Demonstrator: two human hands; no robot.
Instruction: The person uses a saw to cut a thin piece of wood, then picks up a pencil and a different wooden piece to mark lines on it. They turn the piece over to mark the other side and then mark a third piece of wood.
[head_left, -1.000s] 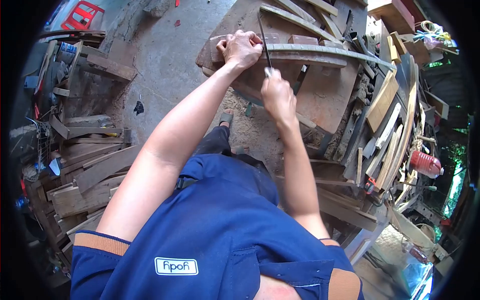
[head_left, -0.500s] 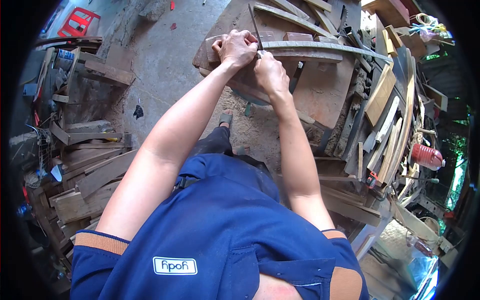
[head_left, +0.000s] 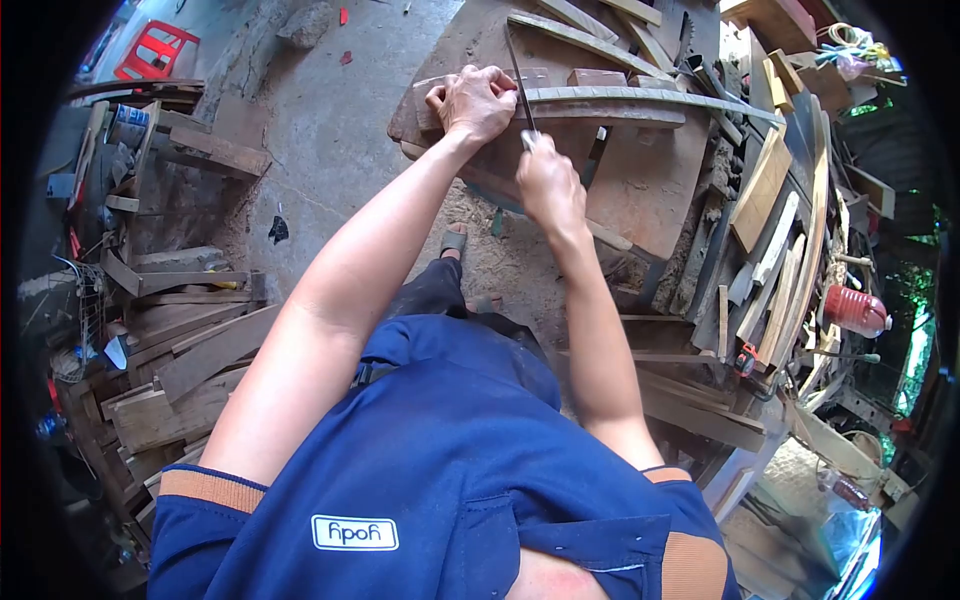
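A long, slightly curved wooden strip (head_left: 640, 94) with evenly spaced cross marks lies on the workbench (head_left: 645, 180). My left hand (head_left: 476, 104) is closed at the strip's left end, its thumb and fingers pressed down there. My right hand (head_left: 551, 182) is wrapped round the handle of a saw (head_left: 518, 78). The saw's thin dark blade shows nearly edge-on, crossing the strip right beside my left fingertips and pointing away from me. Its teeth cannot be made out. Under the strip is a thicker board (head_left: 610, 115), and wooden blocks (head_left: 597, 76) sit just behind.
Loose wood strips (head_left: 580, 38) lie at the bench's far side. More lumber is stacked on the right (head_left: 765, 190) and left (head_left: 190, 400). A red plastic bottle (head_left: 856, 311) hangs at the right. Sawdust covers the floor (head_left: 505, 255) by my feet.
My right hand has drawn the saw back toward my body, so the blade sits lower across the strip. My left hand stays at the strip's end.
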